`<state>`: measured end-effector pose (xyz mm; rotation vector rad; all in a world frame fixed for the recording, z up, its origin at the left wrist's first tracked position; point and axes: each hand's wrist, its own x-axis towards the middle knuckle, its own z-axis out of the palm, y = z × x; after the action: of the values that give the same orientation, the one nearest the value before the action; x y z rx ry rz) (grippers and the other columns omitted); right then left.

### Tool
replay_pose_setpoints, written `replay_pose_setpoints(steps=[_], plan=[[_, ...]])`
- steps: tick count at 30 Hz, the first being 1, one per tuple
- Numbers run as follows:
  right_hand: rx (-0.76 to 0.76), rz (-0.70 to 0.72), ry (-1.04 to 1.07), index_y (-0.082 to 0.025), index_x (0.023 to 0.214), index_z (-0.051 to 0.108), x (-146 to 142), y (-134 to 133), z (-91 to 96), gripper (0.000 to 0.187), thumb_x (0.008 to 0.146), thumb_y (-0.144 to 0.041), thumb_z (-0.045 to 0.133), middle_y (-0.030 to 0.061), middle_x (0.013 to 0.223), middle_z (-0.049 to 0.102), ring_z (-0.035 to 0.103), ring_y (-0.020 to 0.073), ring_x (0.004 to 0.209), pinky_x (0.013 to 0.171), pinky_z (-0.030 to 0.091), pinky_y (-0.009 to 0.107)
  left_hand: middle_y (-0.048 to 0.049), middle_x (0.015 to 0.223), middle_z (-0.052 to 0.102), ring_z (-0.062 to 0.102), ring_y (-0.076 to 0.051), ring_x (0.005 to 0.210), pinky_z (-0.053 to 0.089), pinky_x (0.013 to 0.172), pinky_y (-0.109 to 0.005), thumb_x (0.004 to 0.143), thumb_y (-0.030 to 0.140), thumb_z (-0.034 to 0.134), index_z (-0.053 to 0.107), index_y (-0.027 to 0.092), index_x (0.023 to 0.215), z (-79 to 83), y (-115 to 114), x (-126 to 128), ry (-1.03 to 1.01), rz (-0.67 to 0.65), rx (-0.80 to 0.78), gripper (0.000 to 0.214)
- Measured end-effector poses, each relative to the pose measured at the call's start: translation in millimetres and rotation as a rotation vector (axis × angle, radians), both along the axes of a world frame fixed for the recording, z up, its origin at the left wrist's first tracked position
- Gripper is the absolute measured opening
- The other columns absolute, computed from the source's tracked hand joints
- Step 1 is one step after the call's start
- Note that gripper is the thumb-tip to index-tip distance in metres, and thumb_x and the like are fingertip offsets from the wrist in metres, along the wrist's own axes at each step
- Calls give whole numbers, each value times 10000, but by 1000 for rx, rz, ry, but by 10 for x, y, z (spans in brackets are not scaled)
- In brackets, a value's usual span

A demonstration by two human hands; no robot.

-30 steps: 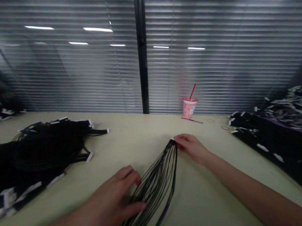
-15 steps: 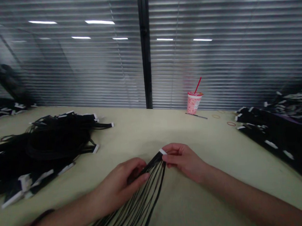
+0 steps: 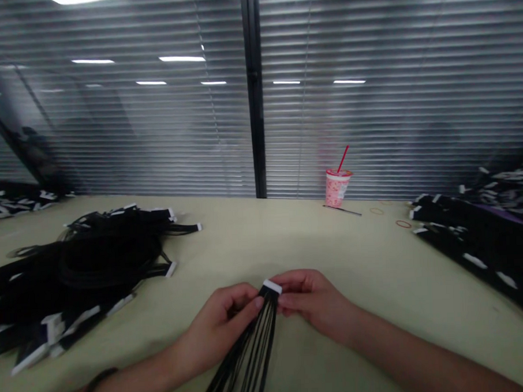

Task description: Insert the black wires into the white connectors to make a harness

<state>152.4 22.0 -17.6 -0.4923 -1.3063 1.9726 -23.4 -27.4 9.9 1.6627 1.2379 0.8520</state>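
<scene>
Pinching black wires just under their white connector, left hand and right hand with grips clamped from either side, bundle trailing nearward across the surface, black cable heaps lying off left.

The left hand and right hand pinch a black cable bundle.

The cable bundle runs off the bottom edge, its connector partly hidden by the fingers. The right pile is cut off, and the strip by the cup is too small to identify.
</scene>
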Motion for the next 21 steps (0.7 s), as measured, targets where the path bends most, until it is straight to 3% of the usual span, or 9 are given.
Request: replay_pose_setpoints(steps=[7, 12, 21], plan=[[-277, -268, 84, -101, 753, 637, 65, 232, 55, 250, 519, -137, 720, 25, 642, 604, 544, 102, 577, 566, 411, 218, 42, 561, 410, 359, -88, 523, 284, 485, -202, 781, 373, 483, 493, 140, 679, -110, 461, 313, -126, 36, 121, 254], [-273, -295, 103, -101, 713, 610, 308, 318, 94, 218, 539, -174, 717, 39, 684, 618, 577, 127, 626, 634, 435, 258, -1, 619, 513, 460, -124, 591, 362, 559, -236, 781, 364, 478, 529, 133, 701, -176, 768, 565, -135, -7, 238, 250], [-214, -430, 83, -101, 654, 566, 321, 289, 17, 305, 507, -280, 764, 25, 603, 596, 558, 116, 537, 532, 412, 226, -32, 690, 577, 514, -150, 649, 398, 609, -258, 797, 386, 461, 554, 125, 769, -180, 751, 592, -145, -66, 256, 278]])
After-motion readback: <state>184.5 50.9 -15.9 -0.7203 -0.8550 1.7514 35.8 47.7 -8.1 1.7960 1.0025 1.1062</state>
